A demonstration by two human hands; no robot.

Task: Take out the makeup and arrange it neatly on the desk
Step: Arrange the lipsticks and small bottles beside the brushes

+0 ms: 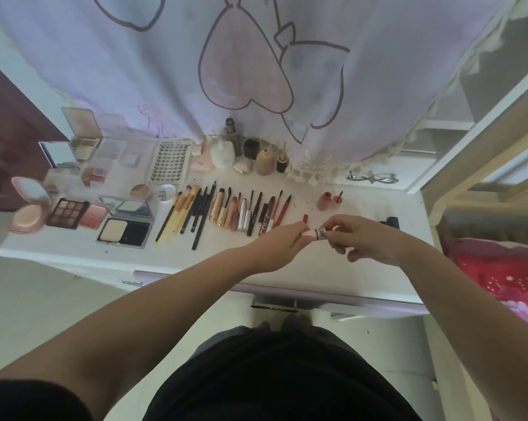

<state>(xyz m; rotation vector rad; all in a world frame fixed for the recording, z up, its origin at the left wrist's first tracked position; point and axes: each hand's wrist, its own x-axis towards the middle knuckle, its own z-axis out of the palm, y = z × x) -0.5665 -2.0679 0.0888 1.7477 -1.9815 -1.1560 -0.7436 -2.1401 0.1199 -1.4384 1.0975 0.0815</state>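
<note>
Both hands meet over the white desk on one small white tube with a barcode. My left hand pinches its left end and my right hand grips its right end. Behind them lies a neat row of brushes, pencils and lip tubes. Open palettes and powder compacts fill the left part of the desk. A lash tray and small bottles stand along the back.
A pale curtain hangs over the desk's far edge. Two small red items lie right of the row, glasses further back, a black object at the right edge. A bed with red bedding is to the right.
</note>
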